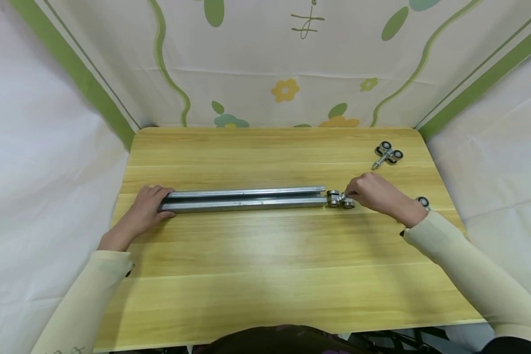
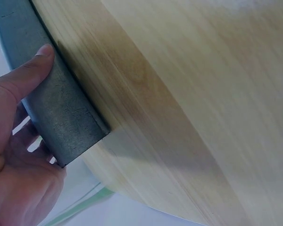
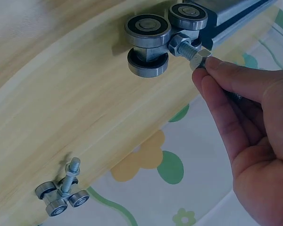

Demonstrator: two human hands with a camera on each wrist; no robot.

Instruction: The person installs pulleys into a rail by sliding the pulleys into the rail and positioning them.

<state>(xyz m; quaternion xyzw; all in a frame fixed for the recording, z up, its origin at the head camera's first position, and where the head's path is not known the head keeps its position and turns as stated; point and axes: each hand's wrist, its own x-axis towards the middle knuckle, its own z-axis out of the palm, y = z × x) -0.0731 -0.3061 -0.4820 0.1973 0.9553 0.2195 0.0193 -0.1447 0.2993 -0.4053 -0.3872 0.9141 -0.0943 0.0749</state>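
Steel is what both hands are working with on the wooden table [image 1: 265,275]. Nearest the person, the left hand [image 1: 143,209] is clasping the left end of the metal track [image 1: 245,199], thumb pressed along its side and fingers curled behind it, so the rail is lying braced across the middle of the table. At the track's right end, the right hand [image 1: 373,194] is pinching the threaded bolt of a roller trolley [image 1: 339,199] between thumb and fingertips; the trolley's wheels are sitting just at the open mouth of the track, seemingly not yet inside.

To my eye, the wheels could be meeting the channel crooked and jamming, since the pinch on the thin bolt is giving little control over tilt. The rail could also be sliding leftward if the bracing hand slackens.

Counting: one track and three roller trolleys. One is at the track's mouth, another [image 1: 422,201] is peeking from behind the right wrist, and a third [image 1: 388,155] is lying farther beyond the track's right end.
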